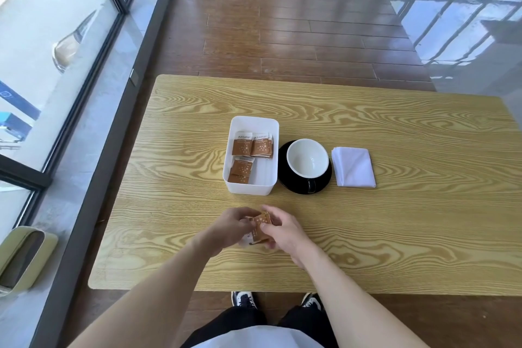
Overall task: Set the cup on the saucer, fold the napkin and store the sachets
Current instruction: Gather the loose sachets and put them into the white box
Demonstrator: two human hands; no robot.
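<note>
A cup (308, 162), black outside and white inside, stands on a black saucer (285, 182) in the middle of the table. To its right lies a folded white napkin (353, 167). To its left a white box (269, 175) holds several brown sachets (242, 147). Near the table's front edge my left hand (228, 227) and my right hand (284, 232) meet, both gripping a small bunch of brown sachets (260, 224) just above the tabletop. My fingers hide part of that bunch.
The wooden table (423, 206) stands beside a glass window wall on the left. A green bin (22, 257) sits on the floor at the lower left. Glossy wooden floor stretches beyond the table's far edge.
</note>
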